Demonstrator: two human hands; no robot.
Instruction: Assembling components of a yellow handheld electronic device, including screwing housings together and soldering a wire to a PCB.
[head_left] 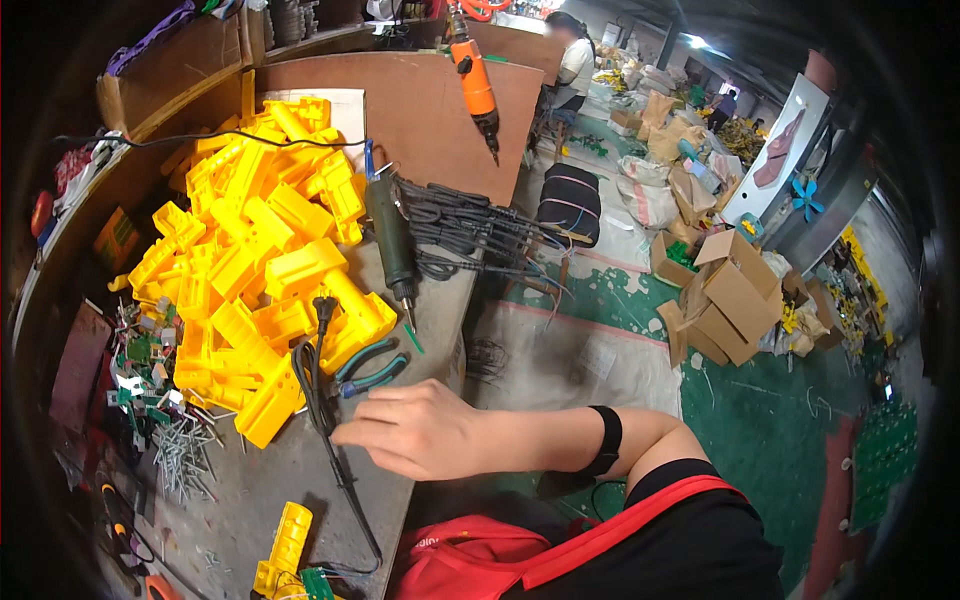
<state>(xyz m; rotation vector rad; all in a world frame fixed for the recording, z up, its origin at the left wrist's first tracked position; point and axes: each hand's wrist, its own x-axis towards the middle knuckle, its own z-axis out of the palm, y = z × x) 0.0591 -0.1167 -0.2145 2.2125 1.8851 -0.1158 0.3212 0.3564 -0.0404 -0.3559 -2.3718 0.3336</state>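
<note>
One hand (415, 430) rests on the black cable (322, 400) beside pliers (370, 368).

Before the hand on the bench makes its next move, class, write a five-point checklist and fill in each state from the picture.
1. Right hand on the bench, fingers resting at the black cable: ok.
2. Hand holding nothing: ok, fingers lie loosely curled, nothing gripped.
3. Left hand in view: not ok, it does not show.
4. Teal-handled pliers lying apart from the hand, just above the fingers: ok.
5. Yellow plastic parts in one tidy heap: not ok, one piece lies apart near the bench's front edge.
6. Loose screws kept away from the cable: cannot tell, they spread close to it.
</note>
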